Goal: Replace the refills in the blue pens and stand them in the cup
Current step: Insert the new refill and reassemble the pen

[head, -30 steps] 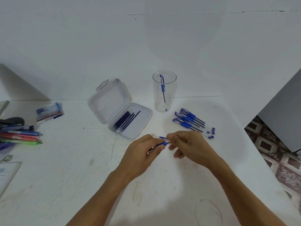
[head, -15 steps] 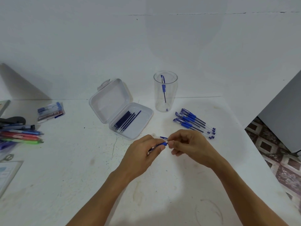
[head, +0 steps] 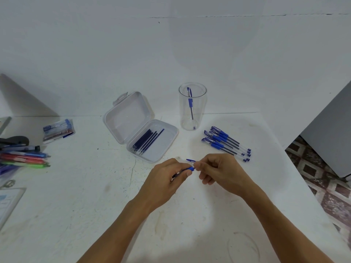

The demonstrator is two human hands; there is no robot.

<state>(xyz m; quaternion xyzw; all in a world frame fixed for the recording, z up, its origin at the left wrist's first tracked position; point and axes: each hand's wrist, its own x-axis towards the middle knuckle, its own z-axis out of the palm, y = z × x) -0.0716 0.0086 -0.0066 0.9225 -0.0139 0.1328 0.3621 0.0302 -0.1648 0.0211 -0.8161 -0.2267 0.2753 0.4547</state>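
Not much changes in the last second. The left hand keeps its fingers curled round the blue pen, and the right hand, just beside it, keeps pinching the pen's tip. I think the tip is being twisted, so this pen is not ready yet. Beyond the left hand the refill box lies open. Past both hands the cup holds one pen. More pens wait beyond the right hand. Fingers hide most of the held pen, so I cannot tell if the tip goes on or off. A small blue bit behind the fingertips is too tiny to name.
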